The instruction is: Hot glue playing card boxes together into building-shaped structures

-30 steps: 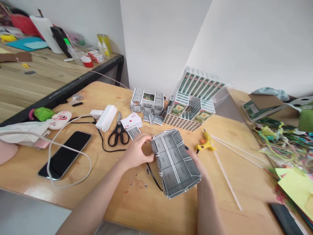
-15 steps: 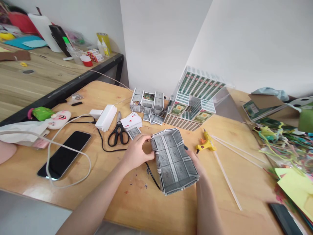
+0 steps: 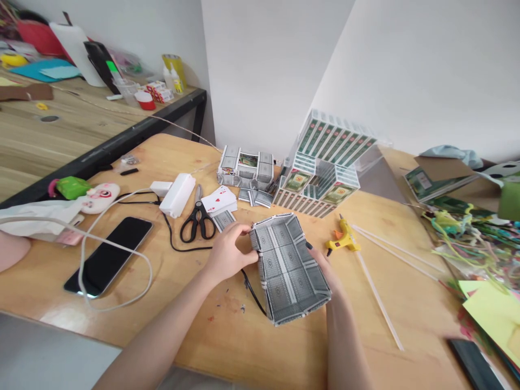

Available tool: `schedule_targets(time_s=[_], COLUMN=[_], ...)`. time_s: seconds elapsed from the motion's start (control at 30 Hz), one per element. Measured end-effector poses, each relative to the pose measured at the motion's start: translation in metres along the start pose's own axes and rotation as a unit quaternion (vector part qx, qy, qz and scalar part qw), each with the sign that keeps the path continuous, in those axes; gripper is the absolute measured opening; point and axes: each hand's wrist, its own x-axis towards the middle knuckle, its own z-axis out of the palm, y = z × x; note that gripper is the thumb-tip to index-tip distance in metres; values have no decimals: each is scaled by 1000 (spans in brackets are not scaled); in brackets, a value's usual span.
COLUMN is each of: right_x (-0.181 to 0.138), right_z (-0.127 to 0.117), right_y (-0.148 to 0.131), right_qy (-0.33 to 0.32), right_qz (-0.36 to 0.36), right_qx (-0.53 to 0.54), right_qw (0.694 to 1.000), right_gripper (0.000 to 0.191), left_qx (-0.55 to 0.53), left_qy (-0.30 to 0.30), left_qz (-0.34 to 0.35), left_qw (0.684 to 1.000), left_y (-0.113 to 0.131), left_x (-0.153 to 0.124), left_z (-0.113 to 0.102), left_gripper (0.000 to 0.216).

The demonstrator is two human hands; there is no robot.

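An open box made of playing cards [image 3: 286,265], with grey patterned card backs lining its inside, is held tilted above the table. My left hand [image 3: 231,249] pinches its upper left edge between thumb and fingers. Along its right side, my right hand [image 3: 325,268] grips the wall, its thumb at the rim and the other fingers hidden beneath. Just beyond lie a loose card stack [image 3: 219,200] with an ace of hearts on top and a few face-down cards [image 3: 255,197]. A second card-built piece [image 3: 246,167] stands behind them.
Black-handled scissors [image 3: 197,219], a white power adapter [image 3: 177,195] and a phone [image 3: 109,255] under a white cable lie left. Stacked card packs [image 3: 320,168] stand at the back. On the right are a yellow glue gun [image 3: 343,236], a clear glue stick [image 3: 379,300] and coloured scraps [image 3: 467,233].
Both hands keep the same grip on the card box. The whole view shifts very slightly; nothing else visibly moves.
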Motion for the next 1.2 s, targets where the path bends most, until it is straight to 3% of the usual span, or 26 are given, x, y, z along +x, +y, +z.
schedule_targets(time_s=[0.17, 0.37, 0.7, 1.2], right_x=[0, 2, -7, -2], right_z=[1, 4, 8, 6], right_y=[-2, -3, -8, -6], right_qy=[-17, 13, -15, -22], right_qz=[18, -28, -17, -14], right_qx=[20, 26, 7, -6], right_qw=[999, 999, 1000, 1000], right_gripper=[36, 42, 34, 31], left_qx=[-37, -129, -24, -13], left_qy=[6, 15, 16, 29], left_qz=[-15, -62, -13, 3], left_qw=[999, 990, 999, 1000], left_y=[-2, -8, -1, -2], left_x=[0, -1, 1, 0], left_z=[3, 8, 1, 5], left_gripper=[34, 36, 34, 32])
